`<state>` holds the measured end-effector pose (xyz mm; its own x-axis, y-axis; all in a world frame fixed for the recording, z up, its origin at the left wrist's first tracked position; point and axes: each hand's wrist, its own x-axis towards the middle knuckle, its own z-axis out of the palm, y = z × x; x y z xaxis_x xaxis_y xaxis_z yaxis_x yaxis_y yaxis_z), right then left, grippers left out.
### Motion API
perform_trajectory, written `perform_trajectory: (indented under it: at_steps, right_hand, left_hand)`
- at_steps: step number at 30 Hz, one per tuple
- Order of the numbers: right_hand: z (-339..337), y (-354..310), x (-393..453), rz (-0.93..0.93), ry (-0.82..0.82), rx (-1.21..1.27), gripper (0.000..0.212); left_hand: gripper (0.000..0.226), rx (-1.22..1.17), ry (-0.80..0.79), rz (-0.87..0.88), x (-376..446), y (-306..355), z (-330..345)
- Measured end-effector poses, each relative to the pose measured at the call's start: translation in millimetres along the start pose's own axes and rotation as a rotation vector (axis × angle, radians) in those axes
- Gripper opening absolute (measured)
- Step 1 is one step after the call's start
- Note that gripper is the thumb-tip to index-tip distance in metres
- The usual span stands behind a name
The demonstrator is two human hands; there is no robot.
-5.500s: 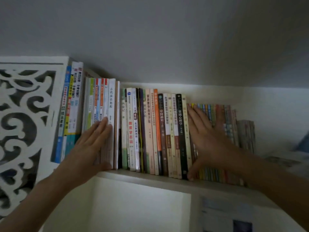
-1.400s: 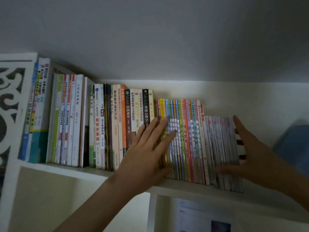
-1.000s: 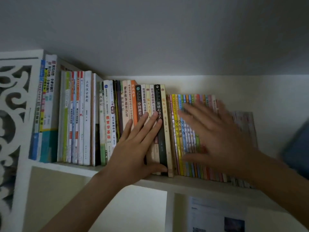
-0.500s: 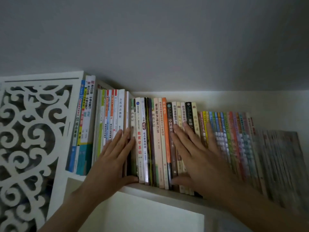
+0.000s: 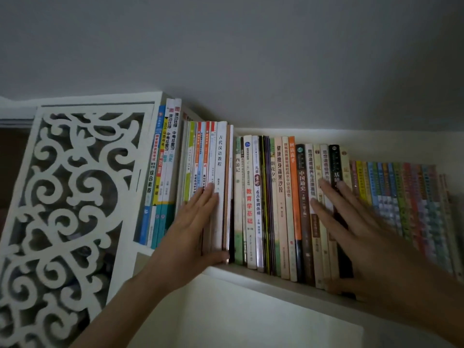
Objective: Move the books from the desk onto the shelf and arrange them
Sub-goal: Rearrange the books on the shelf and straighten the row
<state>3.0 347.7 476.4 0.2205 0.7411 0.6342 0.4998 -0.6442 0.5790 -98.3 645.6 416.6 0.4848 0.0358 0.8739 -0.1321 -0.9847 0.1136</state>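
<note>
A long row of upright books [image 5: 276, 202] fills a white shelf [image 5: 253, 275], spines facing me. My left hand [image 5: 193, 232] lies flat with straight fingers against the spines of the white and orange books at the left, thumb under their lower edge. My right hand [image 5: 356, 237] is flat against the dark and cream spines further right, fingers spread, thumb at the shelf's front edge. Neither hand holds anything. Thin colourful booklets [image 5: 406, 197] stand to the right of my right hand.
A white carved lattice panel [image 5: 65, 197] closes the shelf's left end. Tall blue and teal books [image 5: 160, 177] stand next to it. A grey wall rises above. A white compartment [image 5: 238, 312] lies below the shelf.
Both hands have slid left along the spines: the left from the middle books to the white ones at the left, the right from the thin booklets to the dark and cream spines.
</note>
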Motion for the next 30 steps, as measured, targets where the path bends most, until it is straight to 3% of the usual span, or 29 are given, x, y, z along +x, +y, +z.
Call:
perform_trajectory:
  at_steps: [3, 7, 10, 17, 21, 26, 30]
  right_hand:
    - [-3, -5, 7, -0.008, 0.003, -0.044, 0.142]
    - [-3, -39, 35, -0.07, 0.105, -0.051, 0.115]
    - [2, -74, 70, -0.111, 0.137, -0.011, 0.118]
    - [7, -117, 103, 0.047, 0.143, 0.002, 0.124]
    - [8, -123, 110, 0.026, 0.181, 0.0, 0.128]
    - [14, -135, 125, 0.0, 0.188, 0.004, 0.129]
    - [19, -135, 133, 0.012, 0.183, -0.012, 0.129]
  left_hand:
    - [0.11, 0.008, -0.031, 0.039, 1, -11, -3]
    - [0.106, 0.013, -0.02, 0.065, 1, -18, -2]
    - [0.105, 0.052, 0.003, 0.074, 1, -17, 0]
    - [0.098, 0.26, 0.082, 0.107, -9, -26, -14]
    - [0.103, 0.135, 0.112, 0.002, -22, -56, -33]
    - [0.106, -0.051, -0.053, -0.012, -26, -81, -52]
    - [0.108, 0.139, -0.135, -0.014, -24, -92, -58]
